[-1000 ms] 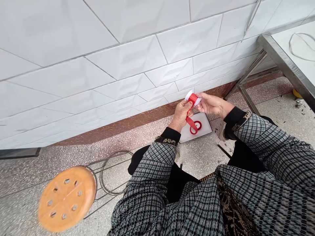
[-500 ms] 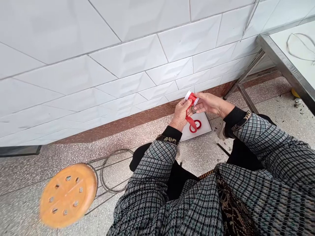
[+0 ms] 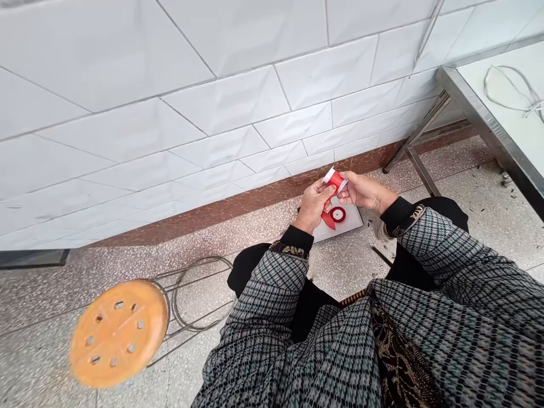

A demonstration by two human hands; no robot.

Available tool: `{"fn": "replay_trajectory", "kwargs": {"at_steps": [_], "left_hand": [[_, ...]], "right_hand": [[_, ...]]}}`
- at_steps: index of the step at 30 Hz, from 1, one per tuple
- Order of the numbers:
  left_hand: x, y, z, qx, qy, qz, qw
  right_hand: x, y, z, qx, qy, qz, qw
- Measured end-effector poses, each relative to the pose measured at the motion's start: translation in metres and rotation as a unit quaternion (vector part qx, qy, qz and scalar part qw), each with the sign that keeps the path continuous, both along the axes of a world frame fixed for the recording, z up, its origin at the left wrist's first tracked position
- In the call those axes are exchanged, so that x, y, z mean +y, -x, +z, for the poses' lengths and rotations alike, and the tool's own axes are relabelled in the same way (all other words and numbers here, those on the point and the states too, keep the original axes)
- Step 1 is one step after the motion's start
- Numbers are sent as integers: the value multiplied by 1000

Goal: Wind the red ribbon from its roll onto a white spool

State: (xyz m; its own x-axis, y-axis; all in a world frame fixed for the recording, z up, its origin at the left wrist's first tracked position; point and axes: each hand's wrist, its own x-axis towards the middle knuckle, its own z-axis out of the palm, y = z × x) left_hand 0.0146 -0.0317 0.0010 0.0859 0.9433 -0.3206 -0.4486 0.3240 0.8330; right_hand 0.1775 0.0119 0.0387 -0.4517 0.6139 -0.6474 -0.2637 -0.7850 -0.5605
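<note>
A white spool wound with red ribbon is held between both hands, above the floor near the wall. My left hand is closed round the spool's left side, its thumb on the red ribbon. A short loose end of red ribbon hangs beneath that hand. On the spool's right side, the fingers of my right hand grip the white rim. Below the hands, a red ring-shaped roll lies on a white board on the floor.
An orange round stool seat with metal legs lies on its side at the lower left. A steel-framed table stands at the right, with a loop of pale cord on top. The white tiled wall runs along the front.
The spool has tilted and shifted slightly down and right in both hands. The loose ribbon end hangs shorter and no longer overlaps the red ring as before.
</note>
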Motion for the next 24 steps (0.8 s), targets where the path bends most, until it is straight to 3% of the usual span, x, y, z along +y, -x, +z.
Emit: {"fn": "replay_trajectory", "kwargs": {"at_steps": [4, 8, 19, 24], "left_hand": [[8, 2, -6, -2, -12, -34, 999], [13, 4, -11, -3, -2, -71, 997], [18, -5, -9, 4, 15, -18, 1000], [16, -4, -11, -4, -12, -12, 1000]], "right_hand": [[2, 0, 3, 25, 81, -7, 996], [3, -3, 3, 21, 99, 13, 995], [-1, -3, -11, -62, -84, -19, 994], [1, -3, -10, 2, -67, -16, 998]]}}
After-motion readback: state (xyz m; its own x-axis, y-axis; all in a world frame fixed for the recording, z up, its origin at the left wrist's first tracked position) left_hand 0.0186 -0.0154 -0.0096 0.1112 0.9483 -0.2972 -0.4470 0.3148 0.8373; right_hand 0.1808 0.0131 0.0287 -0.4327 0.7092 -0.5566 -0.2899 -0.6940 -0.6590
